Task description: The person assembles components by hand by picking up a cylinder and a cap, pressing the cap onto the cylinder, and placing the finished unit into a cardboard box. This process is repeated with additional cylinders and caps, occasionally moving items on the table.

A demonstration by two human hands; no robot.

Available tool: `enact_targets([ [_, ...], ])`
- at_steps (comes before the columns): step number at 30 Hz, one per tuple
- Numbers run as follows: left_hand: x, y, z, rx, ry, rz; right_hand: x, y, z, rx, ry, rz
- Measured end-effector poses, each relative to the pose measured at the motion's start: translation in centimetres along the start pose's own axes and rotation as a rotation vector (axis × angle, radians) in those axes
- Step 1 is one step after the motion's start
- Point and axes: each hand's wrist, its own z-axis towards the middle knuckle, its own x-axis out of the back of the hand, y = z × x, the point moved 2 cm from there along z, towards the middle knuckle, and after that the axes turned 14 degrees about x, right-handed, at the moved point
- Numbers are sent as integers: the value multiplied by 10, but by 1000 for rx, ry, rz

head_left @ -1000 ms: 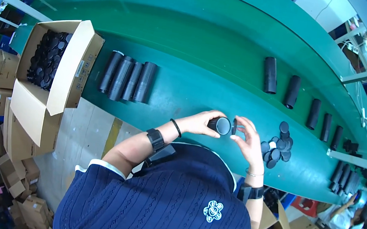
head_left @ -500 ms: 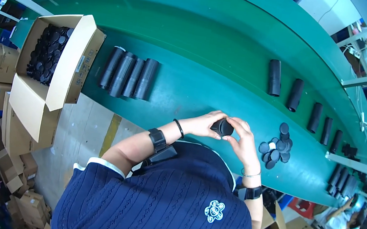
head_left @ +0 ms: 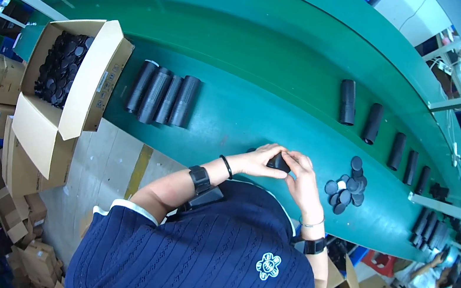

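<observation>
Both hands meet over the near edge of the green work surface, around a black cylindrical tube [head_left: 279,162]. My left hand [head_left: 262,160] wraps it from the left, and a dark bit shows past those fingers. My right hand [head_left: 301,174] has its fingers and thumb closed at the tube's right end, covering much of it. Whether a disc sits under these fingers is hidden. To the right lies a loose pile of round black discs [head_left: 344,194], one showing a pale face. Several ribbed black tubes [head_left: 155,96] lie side by side on the left.
An open cardboard box [head_left: 92,78] full of black discs stands at the left end. A spaced row of black tubes [head_left: 372,123] lies at the far right, with more tubes [head_left: 429,227] bunched nearer the right edge. A metal frame bar [head_left: 441,206] crosses there; a person works beyond.
The tube in my hands has tilted, so its round end faces me less. My right fingers have moved over that end. The far row of tubes has shifted slightly right and nearer.
</observation>
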Motion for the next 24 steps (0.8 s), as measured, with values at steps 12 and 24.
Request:
enact_targets([
  [12, -1, -9, 4, -25, 102, -35, -11, 13, -2, 0, 151, 305],
  [24, -2, -6, -3, 49, -34, -275, -38, 40, -14, -615, 51, 1021],
])
